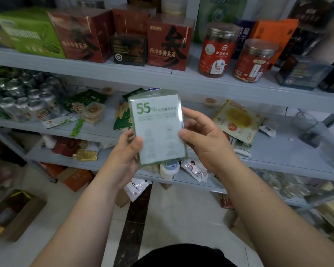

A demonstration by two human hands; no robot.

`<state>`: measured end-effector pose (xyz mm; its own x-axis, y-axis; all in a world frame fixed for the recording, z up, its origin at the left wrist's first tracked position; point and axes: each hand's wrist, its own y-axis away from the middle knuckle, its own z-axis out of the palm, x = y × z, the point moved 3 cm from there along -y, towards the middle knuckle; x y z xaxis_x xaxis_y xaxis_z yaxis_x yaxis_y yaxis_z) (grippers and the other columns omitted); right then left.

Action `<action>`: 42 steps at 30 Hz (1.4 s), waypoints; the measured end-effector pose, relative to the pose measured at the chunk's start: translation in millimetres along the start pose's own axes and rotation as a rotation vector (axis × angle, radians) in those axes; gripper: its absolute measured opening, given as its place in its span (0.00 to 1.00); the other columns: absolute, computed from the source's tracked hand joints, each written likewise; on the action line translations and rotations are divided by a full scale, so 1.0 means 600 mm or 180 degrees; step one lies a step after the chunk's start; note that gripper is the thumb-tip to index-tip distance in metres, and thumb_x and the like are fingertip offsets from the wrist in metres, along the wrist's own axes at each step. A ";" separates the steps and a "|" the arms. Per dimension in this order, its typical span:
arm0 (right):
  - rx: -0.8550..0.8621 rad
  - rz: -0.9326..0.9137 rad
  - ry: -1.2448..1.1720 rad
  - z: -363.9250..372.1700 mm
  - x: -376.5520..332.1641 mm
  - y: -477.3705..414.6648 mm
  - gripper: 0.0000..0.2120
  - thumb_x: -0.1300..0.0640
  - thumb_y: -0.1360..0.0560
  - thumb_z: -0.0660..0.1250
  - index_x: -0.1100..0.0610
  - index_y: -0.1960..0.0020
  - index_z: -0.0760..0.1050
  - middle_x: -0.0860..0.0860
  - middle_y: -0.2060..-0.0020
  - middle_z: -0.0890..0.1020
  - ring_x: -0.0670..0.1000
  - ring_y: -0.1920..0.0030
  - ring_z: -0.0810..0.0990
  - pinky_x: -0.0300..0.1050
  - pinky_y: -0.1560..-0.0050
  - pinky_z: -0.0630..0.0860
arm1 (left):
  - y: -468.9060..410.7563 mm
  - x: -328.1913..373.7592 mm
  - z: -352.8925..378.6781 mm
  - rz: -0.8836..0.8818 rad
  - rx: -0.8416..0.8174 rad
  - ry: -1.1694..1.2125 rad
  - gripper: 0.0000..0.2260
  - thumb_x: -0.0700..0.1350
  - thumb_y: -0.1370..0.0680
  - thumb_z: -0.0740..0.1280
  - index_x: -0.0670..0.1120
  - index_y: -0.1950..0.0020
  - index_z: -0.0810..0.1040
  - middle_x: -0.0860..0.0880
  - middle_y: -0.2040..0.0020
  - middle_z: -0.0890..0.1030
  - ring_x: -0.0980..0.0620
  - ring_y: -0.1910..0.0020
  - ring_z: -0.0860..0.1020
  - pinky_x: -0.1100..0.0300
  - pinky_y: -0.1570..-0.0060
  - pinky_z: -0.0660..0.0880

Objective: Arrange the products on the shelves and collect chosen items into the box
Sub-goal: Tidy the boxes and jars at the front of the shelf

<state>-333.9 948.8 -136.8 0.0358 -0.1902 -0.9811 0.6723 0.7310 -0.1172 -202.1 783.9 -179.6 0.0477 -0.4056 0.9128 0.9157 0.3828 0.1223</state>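
Observation:
A flat green-and-white product box [157, 128] with a large green "55" on its label is held upright in front of the grey shelves [162, 81]. My left hand [126, 157] grips its lower left edge, thumb on the front. My right hand [202, 139] grips its right edge, thumb on the front and fingers behind. An open cardboard box [17, 214] stands on the floor at the lower left.
The top shelf carries red tea boxes [170, 43], a green box [31, 31], a dark box and two clear jars [218, 49]. The middle shelf holds several silver cans [23, 101] and flat pouches [237, 120]. Lower shelves hold loose packets. Cartons sit on the tiled floor.

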 end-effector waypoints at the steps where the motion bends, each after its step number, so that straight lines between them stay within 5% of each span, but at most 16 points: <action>1: -0.0074 -0.0022 0.0030 0.001 0.002 0.001 0.22 0.59 0.30 0.76 0.45 0.38 0.81 0.55 0.44 0.79 0.57 0.38 0.78 0.57 0.36 0.78 | 0.001 0.000 -0.003 0.0024 0.0024 -0.0027 0.52 0.59 0.41 0.85 0.48 0.23 0.64 0.43 0.29 0.76 0.40 0.32 0.78 0.39 0.42 0.79; 4: -0.0239 0.0028 -0.0116 -0.004 0.008 0.003 0.23 0.57 0.33 0.76 0.51 0.40 0.76 0.52 0.42 0.82 0.56 0.35 0.78 0.57 0.36 0.78 | 0.003 0.001 -0.002 0.0352 0.0011 -0.0233 0.49 0.50 0.44 0.85 0.56 0.27 0.65 0.43 0.29 0.75 0.44 0.33 0.78 0.49 0.44 0.81; 8: -0.0578 0.0198 0.0202 -0.018 0.007 0.007 0.52 0.57 0.37 0.80 0.50 0.19 0.57 0.56 0.23 0.68 0.59 0.25 0.70 0.67 0.28 0.70 | 0.006 0.004 0.011 0.0690 -0.0394 -0.0493 0.53 0.54 0.42 0.87 0.60 0.24 0.61 0.40 0.26 0.70 0.40 0.29 0.74 0.40 0.36 0.76; 10: -0.0784 0.0122 0.0388 -0.023 -0.003 0.017 0.61 0.51 0.39 0.85 0.50 0.17 0.51 0.51 0.21 0.65 0.55 0.24 0.69 0.61 0.27 0.70 | 0.008 0.004 0.014 0.0741 -0.0638 -0.0608 0.52 0.54 0.40 0.86 0.60 0.23 0.60 0.39 0.25 0.69 0.39 0.28 0.73 0.40 0.36 0.76; 12: -0.0754 0.0005 0.0683 -0.028 -0.015 0.024 0.64 0.43 0.39 0.84 0.50 0.17 0.47 0.34 0.26 0.68 0.43 0.26 0.70 0.46 0.29 0.72 | 0.011 0.008 0.018 0.0733 -0.0755 -0.0771 0.50 0.53 0.38 0.85 0.59 0.23 0.61 0.41 0.27 0.71 0.40 0.29 0.74 0.43 0.38 0.77; 14: -0.0573 -0.0031 0.0815 -0.038 -0.019 0.026 0.66 0.39 0.42 0.84 0.45 0.17 0.45 0.35 0.28 0.70 0.42 0.28 0.72 0.47 0.30 0.73 | 0.011 0.008 0.022 0.0683 -0.0702 -0.0782 0.43 0.47 0.37 0.81 0.55 0.26 0.65 0.45 0.31 0.78 0.42 0.32 0.77 0.50 0.42 0.79; 16: -0.0378 -0.0129 0.0945 -0.046 -0.027 0.026 0.63 0.37 0.44 0.84 0.35 0.19 0.50 0.47 0.31 0.73 0.46 0.31 0.76 0.50 0.31 0.75 | 0.005 0.012 0.029 0.0640 -0.0409 -0.0558 0.37 0.46 0.38 0.78 0.53 0.31 0.70 0.50 0.39 0.84 0.47 0.38 0.82 0.54 0.47 0.81; 19: 0.0071 -0.0352 0.1020 -0.070 -0.053 0.017 0.47 0.42 0.35 0.82 0.33 0.24 0.59 0.44 0.47 0.78 0.45 0.48 0.81 0.44 0.40 0.78 | -0.006 0.019 0.050 0.0514 -0.0261 -0.0056 0.40 0.59 0.37 0.82 0.46 0.30 0.73 0.44 0.36 0.82 0.42 0.37 0.81 0.43 0.45 0.82; 22: 0.0174 -0.0495 0.0629 -0.090 -0.096 0.002 0.40 0.43 0.36 0.83 0.33 0.29 0.69 0.65 0.41 0.73 0.67 0.43 0.78 0.68 0.36 0.76 | -0.021 0.039 0.077 0.0523 -0.0287 0.0153 0.38 0.61 0.29 0.77 0.44 0.26 0.71 0.34 0.30 0.74 0.33 0.31 0.75 0.30 0.37 0.74; 26: -0.0174 -0.0259 -0.0510 -0.100 -0.143 -0.017 0.30 0.55 0.30 0.73 0.49 0.30 0.68 0.57 0.41 0.83 0.61 0.44 0.84 0.60 0.45 0.82 | -0.034 0.070 0.137 0.0577 -0.0378 0.0164 0.35 0.58 0.25 0.75 0.39 0.26 0.69 0.30 0.29 0.71 0.30 0.31 0.73 0.29 0.35 0.71; 29: -0.0160 -0.0353 -0.0490 -0.124 -0.174 -0.024 0.32 0.53 0.31 0.73 0.55 0.30 0.67 0.60 0.40 0.81 0.65 0.42 0.82 0.67 0.40 0.79 | -0.040 0.095 0.176 0.0837 0.0005 -0.0131 0.22 0.57 0.26 0.75 0.53 0.35 0.79 0.43 0.36 0.81 0.41 0.40 0.81 0.39 0.42 0.78; 32: -0.0057 -0.0603 -0.0036 -0.155 -0.220 -0.034 0.26 0.53 0.35 0.76 0.49 0.40 0.72 0.55 0.45 0.82 0.59 0.46 0.83 0.63 0.44 0.81 | -0.045 0.123 0.213 0.1025 -0.0159 -0.0742 0.33 0.62 0.27 0.73 0.55 0.24 0.70 0.46 0.30 0.78 0.42 0.34 0.79 0.31 0.37 0.73; 35: -0.0183 -0.0703 0.0504 -0.184 -0.261 -0.046 0.24 0.51 0.36 0.79 0.41 0.42 0.75 0.56 0.42 0.82 0.60 0.43 0.84 0.64 0.43 0.81 | -0.050 0.142 0.261 0.0931 -0.0443 -0.1286 0.51 0.69 0.38 0.78 0.57 0.20 0.61 0.51 0.28 0.76 0.46 0.31 0.77 0.41 0.35 0.75; 42: -0.1014 -0.0804 0.2400 -0.254 -0.405 -0.067 0.33 0.38 0.37 0.78 0.32 0.34 0.72 0.35 0.33 0.75 0.43 0.32 0.75 0.57 0.31 0.74 | -0.073 0.180 0.330 0.1622 0.0157 -0.1667 0.48 0.60 0.39 0.82 0.65 0.23 0.63 0.55 0.28 0.75 0.50 0.30 0.76 0.45 0.34 0.75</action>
<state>-482.5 1065.3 82.8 -0.6643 0.0322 -0.7468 0.3501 0.8961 -0.2729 -316.2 887.6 -8.9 0.2546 0.2780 0.9262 0.8112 0.4601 -0.3610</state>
